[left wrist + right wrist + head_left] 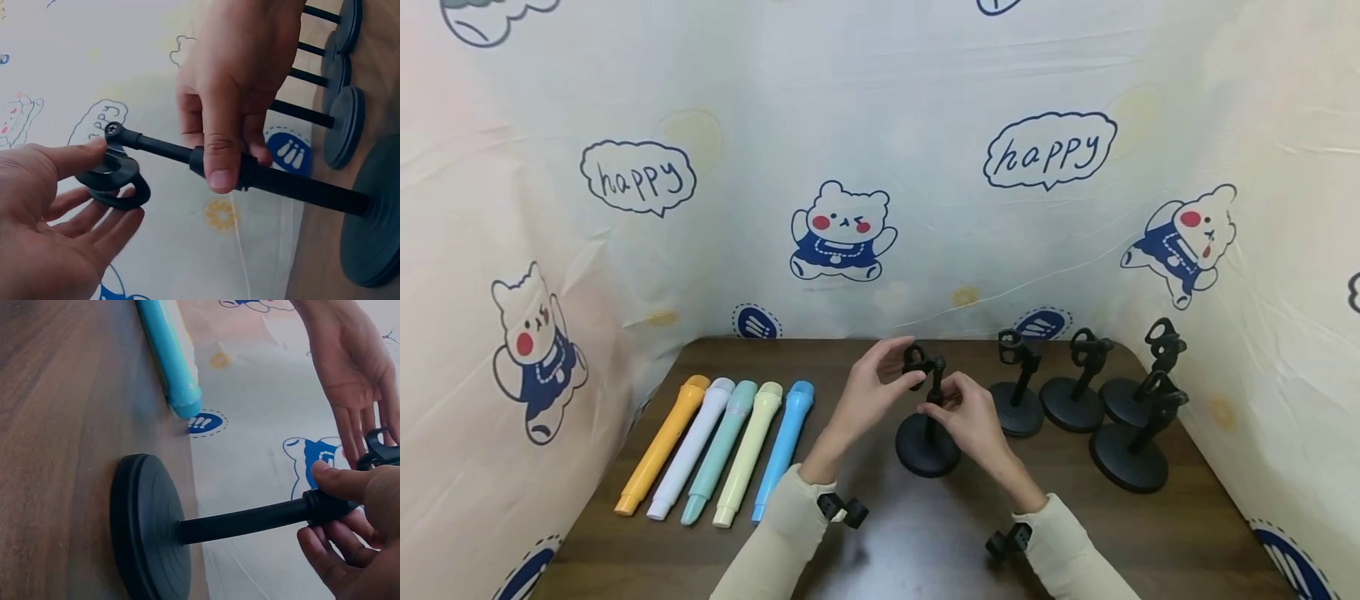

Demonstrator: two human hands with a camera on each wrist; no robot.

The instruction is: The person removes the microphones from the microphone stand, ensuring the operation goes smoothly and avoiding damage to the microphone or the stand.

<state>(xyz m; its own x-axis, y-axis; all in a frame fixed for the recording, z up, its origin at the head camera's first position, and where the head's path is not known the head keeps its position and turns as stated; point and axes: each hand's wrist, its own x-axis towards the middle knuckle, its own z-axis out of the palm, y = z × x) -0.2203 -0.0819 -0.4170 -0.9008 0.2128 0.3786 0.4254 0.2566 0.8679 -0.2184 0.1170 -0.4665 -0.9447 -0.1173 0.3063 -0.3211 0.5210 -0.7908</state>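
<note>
A black desktop microphone stand (927,457) stands upright on its round base in front of me. My left hand (867,390) holds the clip (107,178) at its top, thumb above and fingers spread along the underside. Lower down, my right hand (976,421) pinches the collar (249,174) on the pole between thumb and fingers. In the right wrist view, the bare lower pole (244,524) runs from the collar to the base (147,528). The clip is partly cut off at that view's edge.
To the left lie several toy microphones in a slanted row, from orange (662,446) to blue (786,446). Several more black stands (1131,458) are grouped at the right of the brown table (917,550). A printed cloth (925,100) hangs behind and along both sides.
</note>
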